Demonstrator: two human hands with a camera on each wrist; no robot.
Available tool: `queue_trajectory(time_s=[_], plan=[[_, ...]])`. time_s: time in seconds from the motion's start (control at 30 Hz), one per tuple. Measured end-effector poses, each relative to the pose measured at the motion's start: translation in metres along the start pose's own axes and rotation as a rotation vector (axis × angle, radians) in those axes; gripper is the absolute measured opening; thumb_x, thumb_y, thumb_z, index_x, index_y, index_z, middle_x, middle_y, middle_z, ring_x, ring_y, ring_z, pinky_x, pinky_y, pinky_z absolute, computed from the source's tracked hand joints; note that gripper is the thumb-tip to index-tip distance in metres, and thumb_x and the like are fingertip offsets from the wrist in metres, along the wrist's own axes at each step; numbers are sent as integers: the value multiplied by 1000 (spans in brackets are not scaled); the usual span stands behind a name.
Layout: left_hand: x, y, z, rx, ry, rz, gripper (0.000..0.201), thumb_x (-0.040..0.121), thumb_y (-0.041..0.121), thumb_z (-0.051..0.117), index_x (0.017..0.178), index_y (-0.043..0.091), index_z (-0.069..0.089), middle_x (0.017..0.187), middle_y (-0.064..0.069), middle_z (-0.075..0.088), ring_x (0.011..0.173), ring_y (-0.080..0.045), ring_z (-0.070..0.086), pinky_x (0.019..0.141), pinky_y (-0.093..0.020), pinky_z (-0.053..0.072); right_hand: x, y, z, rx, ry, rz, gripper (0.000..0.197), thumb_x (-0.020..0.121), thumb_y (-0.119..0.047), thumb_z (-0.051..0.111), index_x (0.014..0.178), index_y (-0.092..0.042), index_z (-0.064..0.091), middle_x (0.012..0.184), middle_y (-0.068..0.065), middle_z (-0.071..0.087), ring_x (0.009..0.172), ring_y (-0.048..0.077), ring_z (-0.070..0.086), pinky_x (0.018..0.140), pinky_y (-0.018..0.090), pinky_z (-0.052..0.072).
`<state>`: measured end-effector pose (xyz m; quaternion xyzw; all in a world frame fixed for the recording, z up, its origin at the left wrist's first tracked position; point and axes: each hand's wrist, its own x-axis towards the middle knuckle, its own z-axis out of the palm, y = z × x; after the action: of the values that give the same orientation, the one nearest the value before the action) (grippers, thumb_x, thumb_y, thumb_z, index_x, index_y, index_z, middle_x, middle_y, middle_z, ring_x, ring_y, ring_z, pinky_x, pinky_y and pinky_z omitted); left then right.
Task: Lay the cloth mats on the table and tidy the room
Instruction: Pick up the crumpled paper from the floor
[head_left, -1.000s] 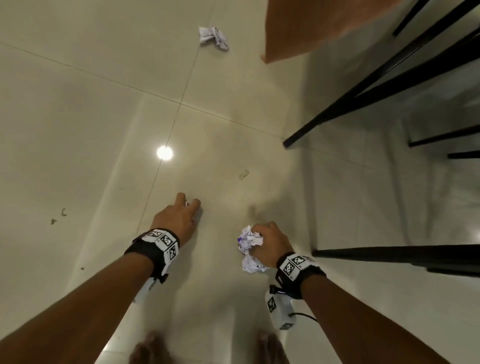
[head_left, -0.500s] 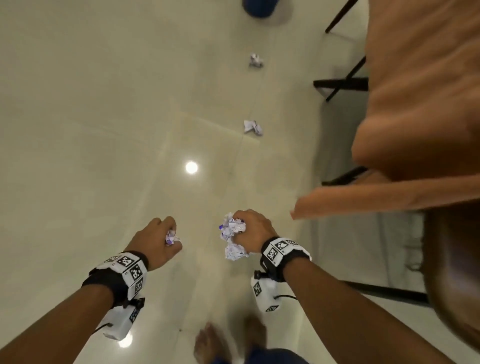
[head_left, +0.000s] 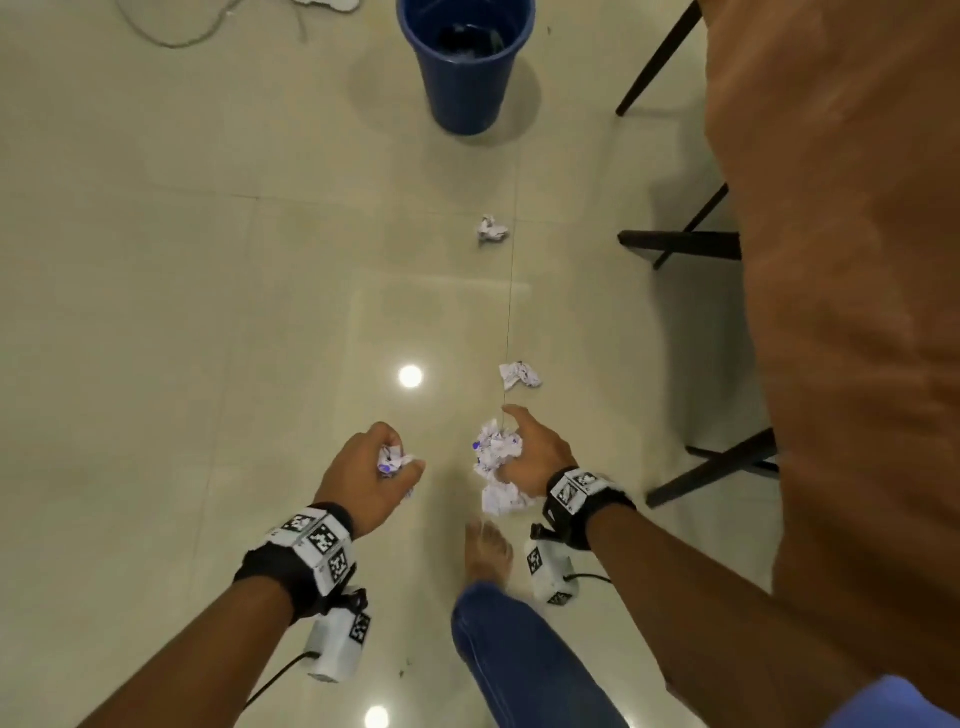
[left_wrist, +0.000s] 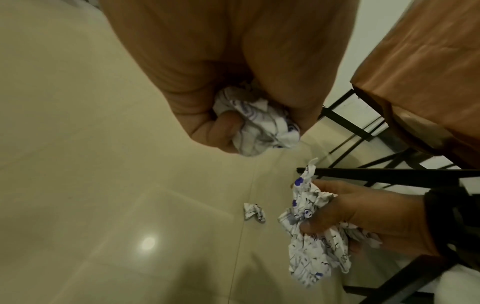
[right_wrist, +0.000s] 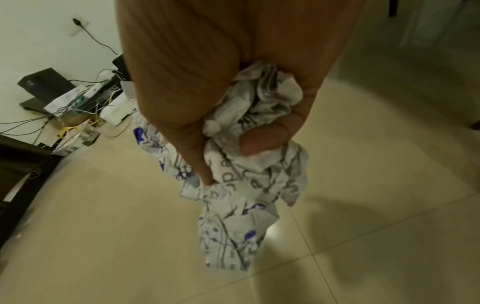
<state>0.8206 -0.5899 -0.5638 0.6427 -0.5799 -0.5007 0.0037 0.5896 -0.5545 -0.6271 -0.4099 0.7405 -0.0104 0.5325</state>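
My left hand (head_left: 382, 470) grips a small crumpled paper ball (head_left: 390, 460), white with blue print, seen close in the left wrist view (left_wrist: 259, 125). My right hand (head_left: 524, 457) holds a bigger bunch of crumpled papers (head_left: 493, 467) that hangs below the fingers (right_wrist: 241, 168). On the tiled floor lie two more crumpled papers: one (head_left: 519, 375) just ahead of my right hand, another (head_left: 491, 229) farther on. A blue bin (head_left: 465, 62) stands upright beyond them. The orange cloth (head_left: 841, 260) covers the table on my right.
Black table and chair legs (head_left: 680, 244) reach onto the floor at the right. A cable (head_left: 171, 36) curls at the top left. Boxes, wires and a wall socket crowd the corner (right_wrist: 78, 102) in the right wrist view. My bare foot (head_left: 485, 553) is below my hands.
My left hand picked a small paper off the floor and rose with it. I stood up and moved forward, so the second floor paper and the blue bin came into view.
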Motion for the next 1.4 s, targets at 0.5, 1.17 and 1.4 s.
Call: queue_trajectory(time_s=[0.5, 1.17, 1.4], plan=[[346, 60, 58, 267, -338, 272, 20, 74, 32, 60, 81, 21, 45, 68, 2, 68, 66, -27, 66, 70, -50, 56, 236, 57, 6, -76, 109, 131, 49, 76, -16, 69, 123, -22, 57, 159, 6, 19, 101, 38, 63, 86, 37, 51], [576, 105, 75, 697, -310, 301, 52, 74, 58, 67, 114, 26, 58, 105, -3, 67, 94, -29, 64, 86, -35, 52, 310, 59, 4, 342, 420, 253, 41, 72, -16, 76, 109, -27, 63, 111, -10, 51, 93, 17, 63, 77, 18, 41], [517, 122, -38, 637, -403, 246, 42, 68, 42, 65, 106, 28, 56, 93, 1, 64, 93, -31, 63, 72, -26, 41, 296, -54, -106, 328, 486, 147, 36, 72, -18, 75, 102, -34, 63, 111, -15, 51, 90, 10, 61, 67, 9, 37]])
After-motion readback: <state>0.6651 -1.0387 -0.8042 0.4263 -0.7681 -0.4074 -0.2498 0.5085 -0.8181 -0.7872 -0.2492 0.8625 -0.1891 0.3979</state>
